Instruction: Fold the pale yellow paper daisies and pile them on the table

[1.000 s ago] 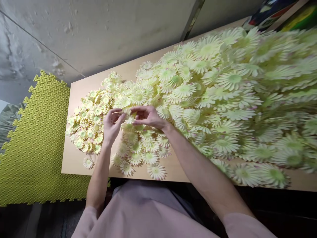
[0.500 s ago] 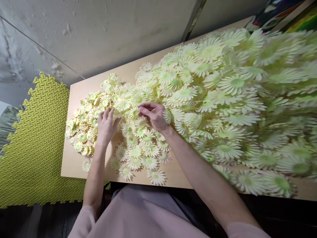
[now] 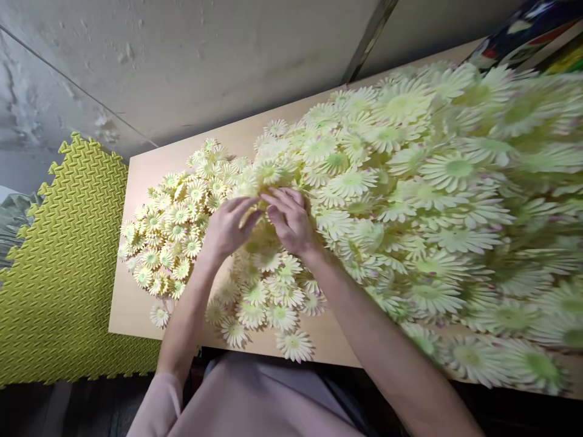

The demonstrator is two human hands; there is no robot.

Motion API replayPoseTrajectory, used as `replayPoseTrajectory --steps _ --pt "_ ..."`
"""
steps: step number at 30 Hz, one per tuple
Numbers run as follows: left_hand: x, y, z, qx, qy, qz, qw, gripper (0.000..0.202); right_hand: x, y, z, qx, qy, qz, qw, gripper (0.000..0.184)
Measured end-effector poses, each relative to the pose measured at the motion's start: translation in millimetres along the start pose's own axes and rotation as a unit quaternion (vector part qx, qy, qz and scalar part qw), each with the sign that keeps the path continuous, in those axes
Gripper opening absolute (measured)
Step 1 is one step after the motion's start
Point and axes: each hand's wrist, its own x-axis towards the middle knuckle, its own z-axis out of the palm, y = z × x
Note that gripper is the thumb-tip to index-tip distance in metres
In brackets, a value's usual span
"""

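Observation:
A big heap of pale yellow daisy-shaped flower cut-outs (image 3: 410, 182) covers most of a light wooden table (image 3: 150, 164). My left hand (image 3: 228, 227) and my right hand (image 3: 289, 220) meet over the heap's left-centre, fingertips close together. Between the fingers of both hands sits one pale yellow flower (image 3: 260, 221), pinched from both sides. A flatter spread of smaller flowers (image 3: 175, 221) lies to the left of my hands, and more flowers (image 3: 268, 297) lie under my wrists toward the front edge.
A yellow-green interlocking foam mat (image 3: 59, 267) lies on the floor left of the table. A grey concrete floor (image 3: 182, 60) runs behind the table. Colourful objects (image 3: 523, 33) show at the top right corner. My pink clothing (image 3: 255, 400) fills the bottom.
My left hand lifted off the left spread of flowers and moved right to meet my right hand. Both hands now pinch a flower together. The view shifted slightly.

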Motion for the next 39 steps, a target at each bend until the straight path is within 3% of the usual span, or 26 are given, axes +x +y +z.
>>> replayPoseTrajectory --steps 3,5,8,13,17,21,25,28,30,32,36,37,39 --pt "-5.9 -28.4 -16.9 0.046 0.058 -0.078 0.994 0.034 1.6 3.0 6.8 -0.074 0.007 0.059 0.996 0.045" --pt "-7.5 -41.2 -20.7 0.108 0.028 -0.093 0.989 0.049 1.7 4.1 8.4 -0.096 0.038 0.082 0.991 0.045" --pt "-5.0 -48.7 -19.0 0.155 -0.021 -0.097 0.983 0.055 1.8 5.9 7.1 -0.090 0.106 0.108 0.984 0.045" --pt "2.3 -43.9 -21.9 0.150 -0.013 -0.112 0.982 0.030 3.9 11.4 6.0 -0.037 0.195 0.081 0.977 0.035" --pt "1.8 -40.0 -40.2 0.092 0.083 -0.099 0.987 0.017 5.6 16.3 8.2 -0.018 0.235 0.049 0.970 0.027" --pt "-4.3 -45.2 -63.8 0.188 0.172 -0.124 0.959 0.020 6.6 15.0 9.4 -0.021 0.252 0.028 0.967 0.023" --pt "-17.4 -54.6 -77.0 0.200 0.041 -0.136 0.969 0.016 5.5 7.2 7.5 -0.049 0.261 0.007 0.964 0.026" --pt "-26.3 -54.0 -76.5 0.214 0.001 -0.144 0.966 0.019 1.6 3.0 5.9 -0.058 0.271 -0.054 0.959 0.029" --pt "-27.8 -48.0 -72.3 0.240 0.010 -0.153 0.959 0.023 -1.5 2.0 6.5 -0.075 0.256 -0.082 0.960 0.030" --pt "-24.2 -39.6 -65.8 0.273 0.015 -0.151 0.950 0.029 -3.9 1.1 8.0 -0.100 0.199 -0.119 0.968 0.034" --pt "-5.1 -27.0 -50.4 0.261 -0.121 -0.080 0.954 0.052 -4.9 -6.0 8.6 -0.129 -0.055 -0.212 0.967 0.043" --pt "0.7 -26.0 -47.2 0.260 -0.153 -0.081 0.950 0.059 -4.7 -8.3 7.7 -0.137 -0.115 -0.207 0.962 0.045" --pt "11.2 -25.9 -43.1 0.260 -0.191 -0.092 0.942 0.066 -4.2 -11.8 5.4 -0.157 -0.178 -0.146 0.960 0.050"
